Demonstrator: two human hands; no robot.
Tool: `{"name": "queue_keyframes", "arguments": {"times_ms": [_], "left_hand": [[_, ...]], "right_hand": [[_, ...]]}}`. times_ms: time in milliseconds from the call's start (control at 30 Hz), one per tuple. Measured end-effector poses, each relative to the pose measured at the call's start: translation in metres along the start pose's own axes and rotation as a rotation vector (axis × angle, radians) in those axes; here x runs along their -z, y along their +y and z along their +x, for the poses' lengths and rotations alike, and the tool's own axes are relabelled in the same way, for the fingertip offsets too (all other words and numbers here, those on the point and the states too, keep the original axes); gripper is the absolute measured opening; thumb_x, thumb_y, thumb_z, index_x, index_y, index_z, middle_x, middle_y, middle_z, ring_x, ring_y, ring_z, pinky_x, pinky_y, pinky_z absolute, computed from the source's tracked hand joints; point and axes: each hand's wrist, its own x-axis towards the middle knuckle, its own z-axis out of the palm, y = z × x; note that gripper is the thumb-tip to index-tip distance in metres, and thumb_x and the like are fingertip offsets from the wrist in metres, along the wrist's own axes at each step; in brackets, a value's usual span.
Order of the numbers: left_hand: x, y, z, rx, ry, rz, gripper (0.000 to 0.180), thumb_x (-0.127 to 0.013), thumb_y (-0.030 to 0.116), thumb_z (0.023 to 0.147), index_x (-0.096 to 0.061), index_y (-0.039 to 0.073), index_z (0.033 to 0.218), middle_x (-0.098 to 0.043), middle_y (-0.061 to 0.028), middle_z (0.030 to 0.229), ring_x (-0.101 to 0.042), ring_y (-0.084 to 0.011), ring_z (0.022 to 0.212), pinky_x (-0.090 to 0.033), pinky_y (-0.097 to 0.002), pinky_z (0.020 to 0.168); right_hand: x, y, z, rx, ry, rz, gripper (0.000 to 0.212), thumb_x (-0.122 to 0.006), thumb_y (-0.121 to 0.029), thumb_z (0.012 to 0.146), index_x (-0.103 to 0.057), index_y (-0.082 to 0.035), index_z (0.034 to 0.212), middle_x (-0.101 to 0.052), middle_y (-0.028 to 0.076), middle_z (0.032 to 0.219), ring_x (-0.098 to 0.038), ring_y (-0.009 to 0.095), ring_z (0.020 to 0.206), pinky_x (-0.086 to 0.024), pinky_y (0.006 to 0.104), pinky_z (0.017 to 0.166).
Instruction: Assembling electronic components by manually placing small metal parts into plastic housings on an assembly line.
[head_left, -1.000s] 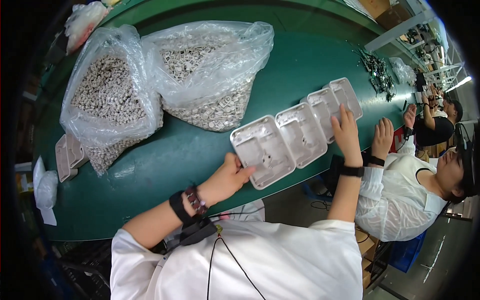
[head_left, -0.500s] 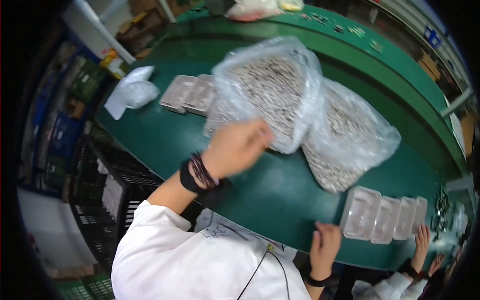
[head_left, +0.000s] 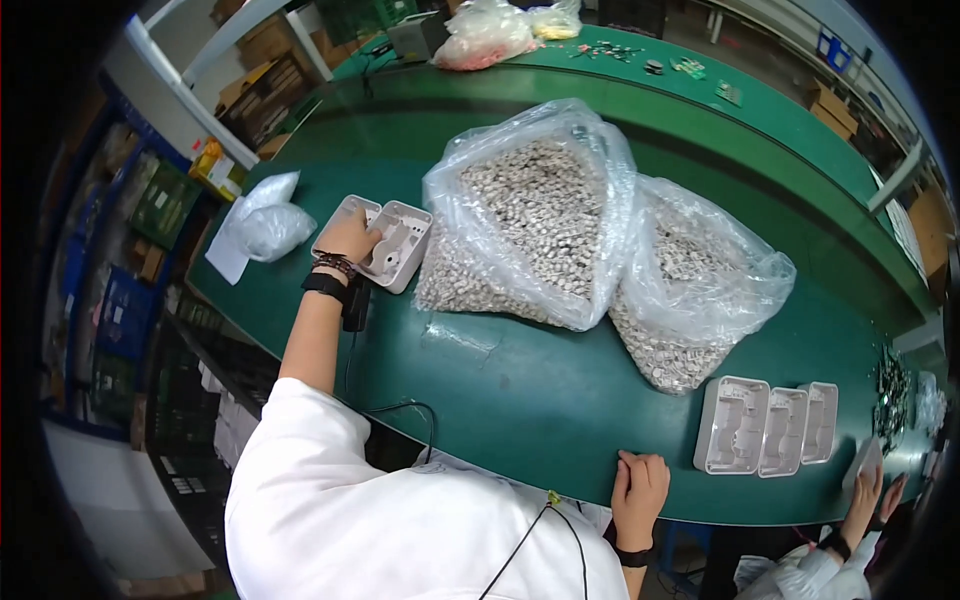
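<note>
My left hand [head_left: 349,240] reaches into a white plastic shell [head_left: 362,203] at the left of the table. Its fingers curl down into the shell, with the thumb at the wall beside a second open shell [head_left: 408,222]. Just right of these stands a large clear plastic bag [head_left: 535,215], full of small pale pieces. My right hand [head_left: 641,487] rests at the table's front edge, its fingers curled and nothing visible in them.
A second bag of pale pieces [head_left: 690,290] leans beside the first. Three white shells [head_left: 768,430] stand in a row at right, near a co-worker's hand [head_left: 862,505] holding a pale part [head_left: 864,462]. A crumpled clear bag [head_left: 275,232] lies far left; dark small parts [head_left: 890,390] lie far right.
My left hand has moved left, from in front of the large bag into the shell. My right hand stays near the edge. The co-worker's row has one shell fewer.
</note>
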Motion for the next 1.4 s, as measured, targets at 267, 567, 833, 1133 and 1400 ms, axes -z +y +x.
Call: {"name": "queue_keyframes", "arguments": {"times_ms": [267, 567, 833, 1133, 1400], "left_hand": [[0.012, -0.038, -0.128, 0.060, -0.107, -0.352, 0.022, -0.058, 0.023, 0.070, -0.052, 0.003, 0.078, -0.058, -0.0178, 0.068, -0.058, -0.0347, 0.066, -0.044, -0.0412, 0.058], [0.026, 0.103, -0.222, -0.004, -0.287, -0.604, 0.020, -0.060, 0.018, 0.076, -0.046, 0.004, 0.080, -0.054, -0.0177, 0.061, -0.056, -0.0323, 0.057, -0.042, -0.0382, 0.051], [0.045, 0.170, -0.204, -0.235, -0.936, -1.370, 0.032, -0.038, 0.032, 0.094, -0.042, 0.004, 0.111, -0.055, -0.0027, 0.073, -0.036, -0.0065, 0.050, -0.032, -0.0190, 0.050], [0.053, 0.179, -0.193, -0.176, -1.405, -1.445, 0.057, -0.021, 0.052, 0.094, -0.040, 0.005, 0.119, -0.056, -0.0030, 0.087, -0.034, -0.0048, 0.059, -0.030, -0.0165, 0.053], [0.049, 0.167, -0.190, -0.254, -1.321, -1.483, 0.051, -0.033, 0.049, 0.093, -0.042, 0.005, 0.117, -0.053, -0.0012, 0.087, -0.043, -0.0061, 0.069, -0.036, -0.0176, 0.058]], "right_hand": [[-0.003, -0.001, 0.006, -0.012, -0.023, -0.041, 0.010, -0.058, -0.004, 0.077, -0.059, -0.005, 0.087, -0.052, 0.008, 0.076, -0.049, 0.025, 0.069, -0.035, 0.0349, 0.062], [0.003, -0.005, 0.015, 0.132, -0.163, 0.073, 0.012, -0.057, -0.001, 0.075, -0.059, -0.005, 0.087, -0.052, 0.009, 0.072, -0.049, 0.026, 0.068, -0.034, 0.0350, 0.060], [0.027, -0.041, 0.052, 0.246, -0.036, 0.193, 0.025, -0.065, -0.005, 0.068, -0.060, -0.007, 0.092, -0.053, 0.005, 0.075, -0.050, 0.023, 0.064, -0.035, 0.0333, 0.057], [0.013, -0.073, 0.101, 0.289, -0.111, 0.231, 0.027, -0.066, -0.008, 0.068, -0.058, -0.005, 0.093, -0.054, 0.008, 0.085, -0.051, 0.027, 0.071, -0.040, 0.0353, 0.062], [-0.004, -0.077, 0.099, 0.322, -0.016, 0.321, 0.021, -0.065, -0.013, 0.067, -0.056, -0.006, 0.085, -0.051, 0.005, 0.081, -0.049, 0.023, 0.068, -0.040, 0.0316, 0.061]]}}
